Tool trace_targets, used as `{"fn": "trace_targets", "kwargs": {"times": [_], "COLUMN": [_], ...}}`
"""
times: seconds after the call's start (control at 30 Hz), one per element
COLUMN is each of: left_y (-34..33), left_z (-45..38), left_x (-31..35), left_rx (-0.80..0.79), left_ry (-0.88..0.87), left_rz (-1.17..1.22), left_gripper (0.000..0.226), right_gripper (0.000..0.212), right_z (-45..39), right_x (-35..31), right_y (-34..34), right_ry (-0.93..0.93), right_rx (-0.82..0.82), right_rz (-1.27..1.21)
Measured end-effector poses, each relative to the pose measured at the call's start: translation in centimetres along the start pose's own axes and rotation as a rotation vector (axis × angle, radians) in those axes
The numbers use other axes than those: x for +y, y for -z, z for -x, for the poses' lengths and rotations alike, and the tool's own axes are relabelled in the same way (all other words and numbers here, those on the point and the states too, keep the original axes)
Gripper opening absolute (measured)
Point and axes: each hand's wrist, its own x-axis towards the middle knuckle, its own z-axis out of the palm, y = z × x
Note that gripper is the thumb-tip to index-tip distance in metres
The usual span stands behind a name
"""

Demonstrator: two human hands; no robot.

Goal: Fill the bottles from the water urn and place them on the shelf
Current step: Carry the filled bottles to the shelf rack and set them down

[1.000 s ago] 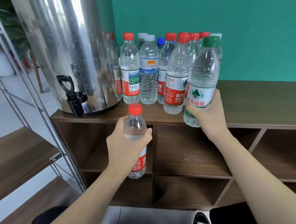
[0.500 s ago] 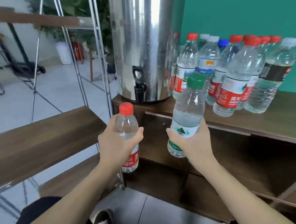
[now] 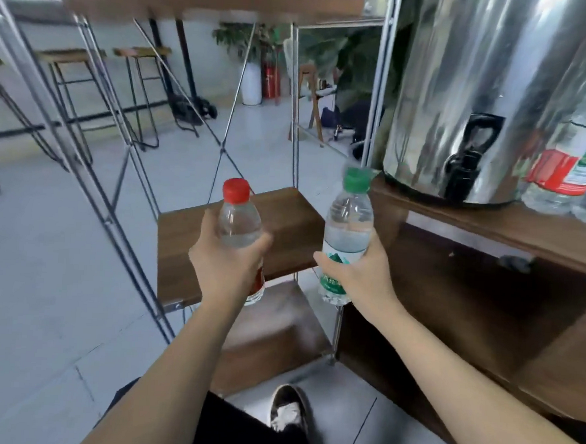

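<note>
Both hands have swung left, away from the bottle cluster, bringing 2 bottles in front of the wooden shelf.

Left hand [image 3: 225, 262] wraps its fingers round a small clear plastic bottle with a red cap [image 3: 239, 225], held upright over the brown wooden shelf board on a thin metal frame [image 3: 180, 246]. Right hand [image 3: 358, 275] grips a clear plastic bottle with a green cap and green-and-white label [image 3: 347, 232], also upright, just beside the board's right edge. Behind it, the shiny steel water urn with a black tap [image 3: 477, 96] stands on the dark wooden cabinet top [image 3: 524, 232], next to a red-labelled bottle [image 3: 569, 170].
</note>
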Motion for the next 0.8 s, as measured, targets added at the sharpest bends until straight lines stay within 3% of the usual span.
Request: {"fn": "trace_targets", "kwargs": {"times": [0.3,0.57,0.8], "left_y": [1.9,1.9,2.8], "left_z": [-5.5,-7.9,-6.8], "left_x": [-3.1,-4.5,-7.0], "left_rx": [0.12,0.059,-0.052], "left_ry": [0.002,0.028,0.1], "left_rz": [-0.021,0.053,0.043], "left_gripper": [0.047,0.051,0.057], "right_gripper": [0.054,0.048,0.052], "right_z": [-4.1,-6.7,-6.5], "right_x": [0.9,1.0,0.9], "right_y": [-8.1,-11.7,-10.7], "right_ry": [0.003,0.012,-0.008], "right_rx": [-0.129,-0.188,-0.308], "right_rz": [-0.01,-0.026,-0.005]}}
